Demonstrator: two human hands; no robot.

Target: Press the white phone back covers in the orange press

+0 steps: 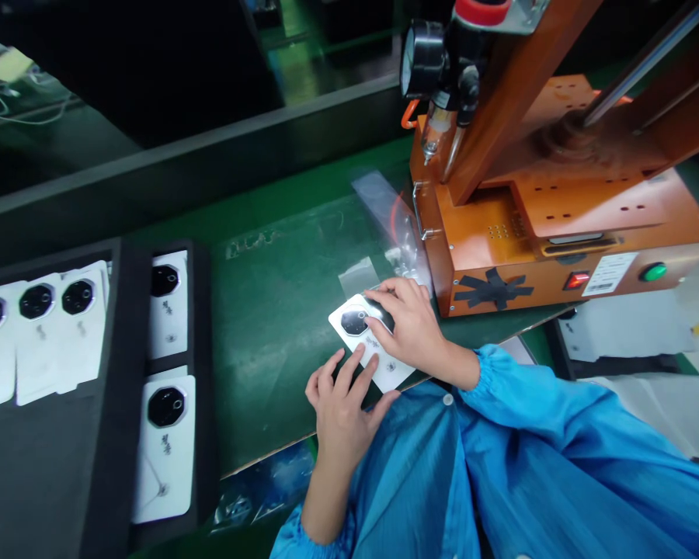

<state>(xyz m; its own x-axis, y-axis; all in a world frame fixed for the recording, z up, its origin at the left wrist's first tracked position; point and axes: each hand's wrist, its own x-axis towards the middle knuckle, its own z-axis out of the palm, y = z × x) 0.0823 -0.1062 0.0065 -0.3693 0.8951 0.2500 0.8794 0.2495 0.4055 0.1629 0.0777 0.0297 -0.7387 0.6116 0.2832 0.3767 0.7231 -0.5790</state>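
A white phone back cover (358,326) with a black octagonal camera ring lies flat on the green mat (279,295). My right hand (408,326) rests over its right part, fingers curled down and pressing on it. My left hand (341,400) lies at the cover's near edge with fingers stretched out, the fingertips touching the cover. Both arms wear blue sleeves.
A black foam tray (116,404) on the left holds several more white covers (166,446). An orange press machine (559,225) with a red switch and a green button stands at the right. Clear plastic bags (384,210) lie beside it. A dark rail runs along the back.
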